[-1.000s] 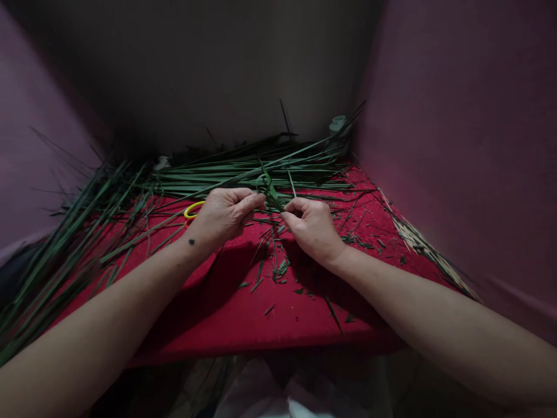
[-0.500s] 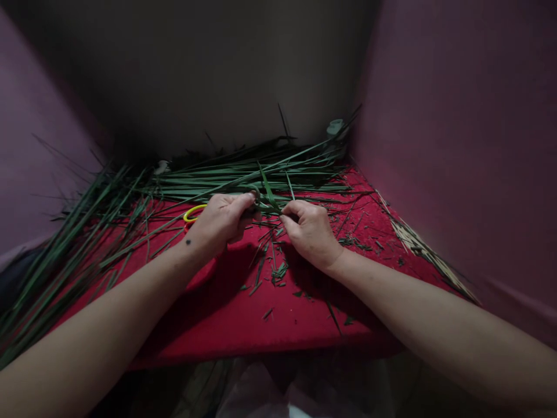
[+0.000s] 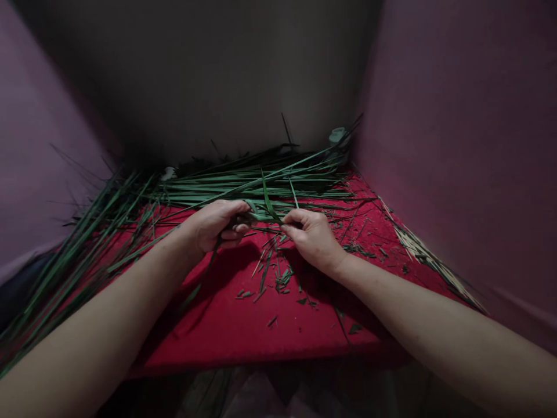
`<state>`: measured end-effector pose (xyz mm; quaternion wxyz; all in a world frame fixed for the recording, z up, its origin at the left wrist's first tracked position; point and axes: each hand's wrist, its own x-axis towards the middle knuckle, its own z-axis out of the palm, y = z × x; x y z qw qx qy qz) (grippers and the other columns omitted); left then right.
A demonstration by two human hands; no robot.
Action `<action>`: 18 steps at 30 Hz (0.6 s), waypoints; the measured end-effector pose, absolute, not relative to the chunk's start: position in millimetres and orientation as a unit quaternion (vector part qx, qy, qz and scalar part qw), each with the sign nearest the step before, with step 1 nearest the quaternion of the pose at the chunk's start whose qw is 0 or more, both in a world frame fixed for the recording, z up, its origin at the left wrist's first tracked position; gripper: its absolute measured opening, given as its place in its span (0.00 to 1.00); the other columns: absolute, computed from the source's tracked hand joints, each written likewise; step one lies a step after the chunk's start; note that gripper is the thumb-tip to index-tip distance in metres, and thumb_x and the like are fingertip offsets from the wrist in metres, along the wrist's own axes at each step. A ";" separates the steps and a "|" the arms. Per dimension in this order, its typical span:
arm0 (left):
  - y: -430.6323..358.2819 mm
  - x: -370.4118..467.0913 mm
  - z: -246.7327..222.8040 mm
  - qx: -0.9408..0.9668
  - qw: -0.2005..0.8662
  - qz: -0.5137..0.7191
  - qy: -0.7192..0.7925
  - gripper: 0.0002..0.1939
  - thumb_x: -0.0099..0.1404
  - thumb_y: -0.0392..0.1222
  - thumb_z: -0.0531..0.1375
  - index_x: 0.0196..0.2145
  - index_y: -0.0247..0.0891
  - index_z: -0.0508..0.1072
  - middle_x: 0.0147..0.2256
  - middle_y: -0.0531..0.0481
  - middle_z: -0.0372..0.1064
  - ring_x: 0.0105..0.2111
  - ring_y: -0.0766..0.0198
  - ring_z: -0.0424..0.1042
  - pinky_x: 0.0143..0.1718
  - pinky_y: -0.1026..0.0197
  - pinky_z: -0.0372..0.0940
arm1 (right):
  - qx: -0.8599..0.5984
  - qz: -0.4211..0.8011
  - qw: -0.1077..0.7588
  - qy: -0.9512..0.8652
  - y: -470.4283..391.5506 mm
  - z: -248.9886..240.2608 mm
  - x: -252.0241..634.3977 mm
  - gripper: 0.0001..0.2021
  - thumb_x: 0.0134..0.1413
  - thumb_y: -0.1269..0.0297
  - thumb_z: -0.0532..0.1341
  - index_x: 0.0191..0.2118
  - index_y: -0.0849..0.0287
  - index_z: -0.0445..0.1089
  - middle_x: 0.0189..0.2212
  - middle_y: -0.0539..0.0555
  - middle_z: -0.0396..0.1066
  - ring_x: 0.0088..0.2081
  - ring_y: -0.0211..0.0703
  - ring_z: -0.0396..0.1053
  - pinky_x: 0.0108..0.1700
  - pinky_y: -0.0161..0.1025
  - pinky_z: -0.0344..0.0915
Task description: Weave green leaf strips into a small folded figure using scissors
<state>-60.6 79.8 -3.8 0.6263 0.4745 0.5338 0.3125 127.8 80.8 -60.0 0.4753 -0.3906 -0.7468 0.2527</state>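
Note:
Between my two hands stretches a long green leaf blade (image 3: pixel 267 218), held just above the red cloth. My left hand (image 3: pixel 226 223) is closed round its left part, palm turned partly toward me, and a dark strand of leaf hangs down below the fingers. With thumb and forefinger, my right hand (image 3: pixel 307 232) pinches the right end, where a folded green tip (image 3: pixel 266 197) sticks up. A thinner pale strip (image 3: pixel 293 193) rises just behind the right fingers. How the leaf is folded inside the left fist is hidden.
Long green leaves (image 3: pixel 209 187) lie piled along the back and down the left side. Short leaf clippings (image 3: pixel 285 277) are strewn over the red cloth (image 3: pixel 209 337). Thin pale sticks (image 3: pixel 413 244) lie by the right wall, and a white container (image 3: pixel 337 135) stands at the back right corner.
My left hand has rolled over so its palm side shows, and a strand now hangs beneath it. The yellow-handled thing beside it is no longer visible. My right hand keeps its pinch.

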 end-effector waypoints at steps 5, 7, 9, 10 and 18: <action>83.6 -68.1 -6.0 0.503 0.615 0.350 0.496 0.06 0.57 0.35 0.56 0.26 0.29 0.70 0.21 0.45 0.67 0.18 0.66 0.66 0.16 0.66 0.63 | -0.399 0.296 0.457 -0.738 83.2 -59.8 128.6 0.04 0.46 0.74 0.60 0.24 0.62 0.69 0.21 0.49 0.67 0.26 0.35 0.62 0.32 0.33 0.57; 84.1 -70.0 -6.0 0.501 0.624 0.346 0.490 0.04 0.56 0.34 0.57 0.27 0.30 0.69 0.21 0.46 0.66 0.18 0.68 0.65 0.15 0.67 0.62 | -0.402 0.296 0.451 -0.740 83.5 -59.6 129.4 0.04 0.46 0.74 0.60 0.24 0.62 0.69 0.22 0.49 0.67 0.26 0.35 0.62 0.33 0.34 0.57; 83.5 -70.4 -5.5 0.498 0.629 0.342 0.488 0.02 0.56 0.33 0.58 0.27 0.31 0.68 0.20 0.49 0.64 0.14 0.73 0.60 0.12 0.71 0.56 | -0.402 0.298 0.444 -0.743 83.6 -59.3 130.1 0.04 0.45 0.74 0.60 0.24 0.62 0.69 0.21 0.48 0.67 0.26 0.34 0.62 0.33 0.34 0.56; 82.9 -70.0 -5.3 0.499 0.628 0.343 0.489 0.02 0.57 0.32 0.58 0.27 0.31 0.68 0.20 0.51 0.63 0.13 0.76 0.56 0.11 0.73 0.52 | -0.401 0.301 0.442 -0.744 83.6 -59.0 130.3 0.04 0.45 0.74 0.60 0.24 0.62 0.69 0.21 0.48 0.67 0.26 0.34 0.61 0.33 0.34 0.56; 79.3 -61.0 -5.9 0.569 0.503 0.386 0.524 0.04 0.60 0.36 0.57 0.30 0.33 0.71 0.17 0.57 0.57 0.11 0.78 0.48 0.10 0.73 0.43 | -0.399 0.387 0.419 -0.718 84.2 -53.9 130.8 0.04 0.44 0.73 0.59 0.22 0.63 0.68 0.18 0.46 0.62 0.23 0.32 0.56 0.29 0.33 0.53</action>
